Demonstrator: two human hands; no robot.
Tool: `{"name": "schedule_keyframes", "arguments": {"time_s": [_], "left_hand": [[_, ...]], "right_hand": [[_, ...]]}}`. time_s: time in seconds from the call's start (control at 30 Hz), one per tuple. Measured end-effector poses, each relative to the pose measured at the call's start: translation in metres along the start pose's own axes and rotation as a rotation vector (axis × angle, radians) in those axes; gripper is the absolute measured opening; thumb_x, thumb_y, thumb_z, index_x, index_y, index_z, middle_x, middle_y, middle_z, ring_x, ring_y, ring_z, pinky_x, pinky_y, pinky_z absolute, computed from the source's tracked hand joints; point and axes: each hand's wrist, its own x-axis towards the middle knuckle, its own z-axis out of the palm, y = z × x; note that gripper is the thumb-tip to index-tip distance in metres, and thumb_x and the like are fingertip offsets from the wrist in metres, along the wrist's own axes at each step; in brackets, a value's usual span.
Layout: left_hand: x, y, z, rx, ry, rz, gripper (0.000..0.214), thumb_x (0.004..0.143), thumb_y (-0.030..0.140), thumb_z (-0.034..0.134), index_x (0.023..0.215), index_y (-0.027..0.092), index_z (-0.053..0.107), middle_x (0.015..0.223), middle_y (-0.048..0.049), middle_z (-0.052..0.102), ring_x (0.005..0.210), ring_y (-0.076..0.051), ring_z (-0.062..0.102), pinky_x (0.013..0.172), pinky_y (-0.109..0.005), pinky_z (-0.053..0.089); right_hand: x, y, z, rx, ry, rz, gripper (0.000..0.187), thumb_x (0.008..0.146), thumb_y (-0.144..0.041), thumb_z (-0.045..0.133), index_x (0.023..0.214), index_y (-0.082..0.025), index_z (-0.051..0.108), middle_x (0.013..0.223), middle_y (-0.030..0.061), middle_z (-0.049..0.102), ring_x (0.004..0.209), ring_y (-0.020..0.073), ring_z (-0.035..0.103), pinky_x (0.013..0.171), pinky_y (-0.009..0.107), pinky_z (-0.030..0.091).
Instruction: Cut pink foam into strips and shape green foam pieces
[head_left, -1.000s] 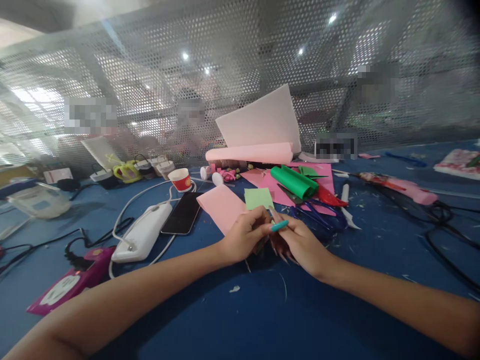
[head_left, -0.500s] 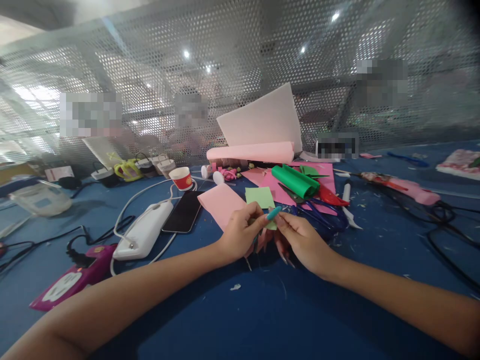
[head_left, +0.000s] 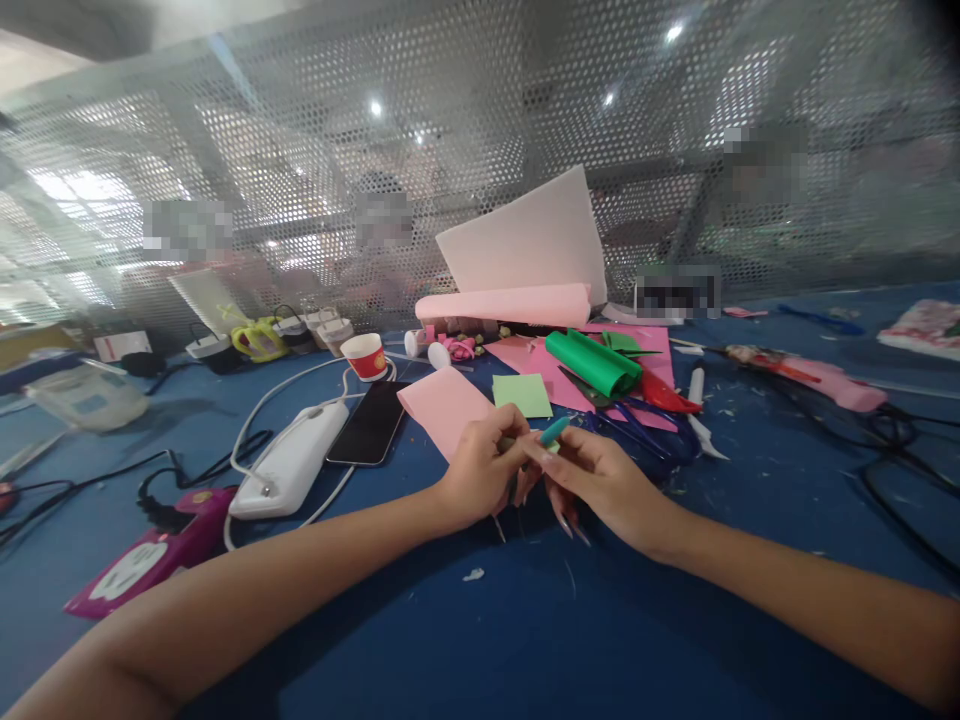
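Note:
Both my hands meet over the blue table, fingertips together. My left hand (head_left: 484,460) is closed in a pinch, and my right hand (head_left: 604,480) pinches against it from the other side. Between them shows a sliver of light green paper (head_left: 554,447), mostly covered by fingers. A narrow teal tip (head_left: 555,431) sticks up at the left thumb; whether it is a nail or a separate piece I cannot tell. Just beyond the hands lies a light green paper square (head_left: 523,395). Left of it, a folded pink paper strip (head_left: 448,405) reaches under my left hand.
Behind lie a green roll (head_left: 592,362), pink sheets (head_left: 517,355), blue-handled scissors (head_left: 649,435) and a pink roll (head_left: 502,304). At left are a phone (head_left: 369,425), a white power bank (head_left: 291,460), a purple power strip (head_left: 157,555) and a paper cup (head_left: 365,357). A pink glue gun (head_left: 832,383) lies right.
My fingers have drawn closer together, the right fingers now overlapping the left fingertips. Less of the light green paper shows between them.

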Motion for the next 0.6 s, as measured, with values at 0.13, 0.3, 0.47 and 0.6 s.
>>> {"name": "schedule_keyframes", "arguments": {"time_s": [0.13,0.3,0.47,0.6], "left_hand": [[-0.0006,0.0002,-0.0007,0.049,0.023,0.017,0.03,0.087,0.044,0.045,0.074,0.018,0.044,0.042,0.0078,0.05,0.026,-0.005,0.04,0.026,-0.013,0.025],[0.0,0.0005,-0.0028,0.129,0.06,0.08,0.031,0.088,0.044,0.044,0.072,0.017,0.046,0.045,0.0077,0.046,0.031,-0.003,0.039,0.032,-0.014,0.029],[0.0,0.0012,-0.0022,0.096,0.054,0.097,0.032,0.088,0.043,0.044,0.07,0.017,0.044,0.046,0.0071,0.047,0.034,-0.004,0.042,0.033,-0.014,0.031],[-0.001,0.0,-0.0012,0.001,-0.005,0.061,0.032,0.088,0.045,0.044,0.073,0.017,0.042,0.042,0.0082,0.045,0.027,-0.004,0.038,0.027,-0.013,0.023]], "right_hand": [[0.0008,-0.0003,0.0014,-0.024,0.016,0.001,0.03,0.082,-0.047,0.057,0.084,-0.018,0.054,0.048,-0.0065,0.051,0.038,0.0073,0.049,0.037,0.018,0.043],[0.0032,0.0017,-0.0004,-0.026,0.048,-0.01,0.03,0.081,-0.046,0.058,0.076,-0.017,0.055,0.047,-0.0061,0.051,0.037,0.0066,0.049,0.037,0.017,0.043],[0.005,0.0019,-0.0023,0.003,0.061,0.023,0.032,0.074,-0.047,0.065,0.077,-0.016,0.059,0.043,-0.0067,0.052,0.033,0.0062,0.046,0.034,0.017,0.039],[0.0043,-0.0014,-0.0016,0.016,0.034,0.044,0.032,0.07,-0.046,0.07,0.07,-0.015,0.061,0.041,-0.0059,0.053,0.03,0.0055,0.043,0.031,0.017,0.037]]}}
